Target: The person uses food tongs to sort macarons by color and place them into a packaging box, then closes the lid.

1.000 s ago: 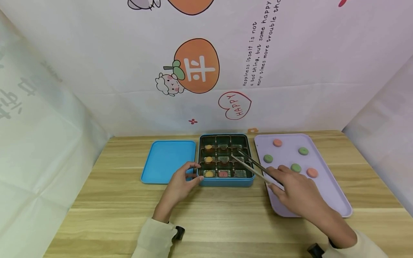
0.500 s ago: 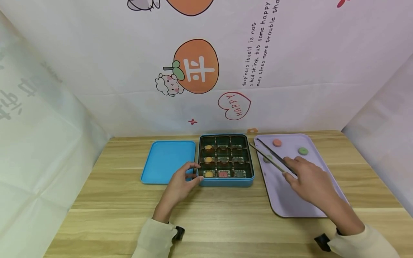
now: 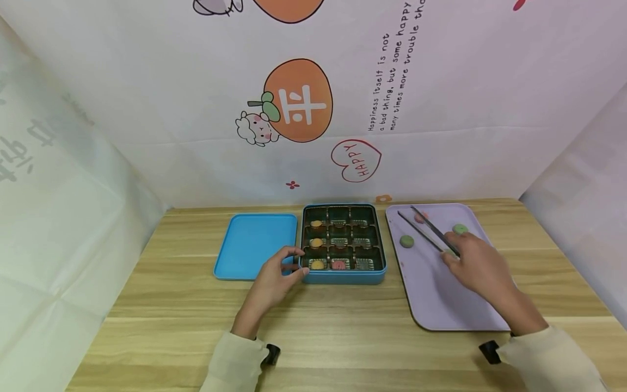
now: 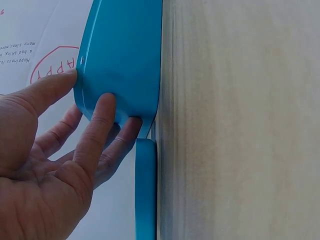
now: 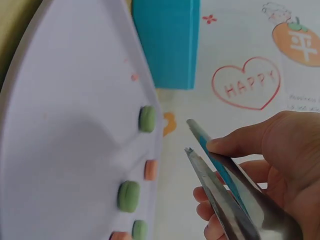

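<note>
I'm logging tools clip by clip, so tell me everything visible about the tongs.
The tongs look like shiny grey metal, with two long, slim arms and a bluish sheen inside one. Their tips stand apart, with nothing held between them. The right grip holds them, its thumb against one arm. They point away from the person, above the purple tray; in the head view one arm crosses a pink cookie. Their tips look raised off the tray in the right wrist view.
</note>
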{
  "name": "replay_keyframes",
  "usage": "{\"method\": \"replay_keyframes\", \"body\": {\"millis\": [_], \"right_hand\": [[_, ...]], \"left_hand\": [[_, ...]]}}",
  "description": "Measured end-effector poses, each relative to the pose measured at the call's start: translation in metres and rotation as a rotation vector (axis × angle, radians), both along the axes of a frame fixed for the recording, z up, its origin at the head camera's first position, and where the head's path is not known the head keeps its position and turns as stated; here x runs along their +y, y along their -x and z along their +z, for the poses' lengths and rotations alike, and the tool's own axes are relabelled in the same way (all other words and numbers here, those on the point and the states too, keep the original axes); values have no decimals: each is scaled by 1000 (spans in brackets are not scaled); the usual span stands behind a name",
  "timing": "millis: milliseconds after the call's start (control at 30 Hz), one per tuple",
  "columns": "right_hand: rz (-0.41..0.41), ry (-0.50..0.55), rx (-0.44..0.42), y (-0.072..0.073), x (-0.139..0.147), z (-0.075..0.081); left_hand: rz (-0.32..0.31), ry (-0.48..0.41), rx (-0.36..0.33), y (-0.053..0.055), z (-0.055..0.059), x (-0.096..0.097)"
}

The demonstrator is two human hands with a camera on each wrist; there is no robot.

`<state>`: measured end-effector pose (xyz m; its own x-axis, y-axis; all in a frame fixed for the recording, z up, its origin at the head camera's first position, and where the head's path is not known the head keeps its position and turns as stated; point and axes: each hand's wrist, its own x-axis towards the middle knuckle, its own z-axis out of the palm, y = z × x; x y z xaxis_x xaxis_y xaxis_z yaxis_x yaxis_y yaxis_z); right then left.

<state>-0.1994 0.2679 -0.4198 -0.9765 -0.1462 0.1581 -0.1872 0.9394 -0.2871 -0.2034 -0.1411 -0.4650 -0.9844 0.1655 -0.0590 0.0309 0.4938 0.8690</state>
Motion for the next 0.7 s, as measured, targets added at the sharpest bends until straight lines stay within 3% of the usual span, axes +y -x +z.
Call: {"method": "replay_keyframes", "body": {"millis": [367, 700], "right_hand": [[-68, 17, -82, 18, 17, -10], [-87, 13, -105, 29, 23, -15]], "left_hand": [[-2, -5, 1, 0, -1, -1], [-5, -12, 3, 0, 0, -1]]}}
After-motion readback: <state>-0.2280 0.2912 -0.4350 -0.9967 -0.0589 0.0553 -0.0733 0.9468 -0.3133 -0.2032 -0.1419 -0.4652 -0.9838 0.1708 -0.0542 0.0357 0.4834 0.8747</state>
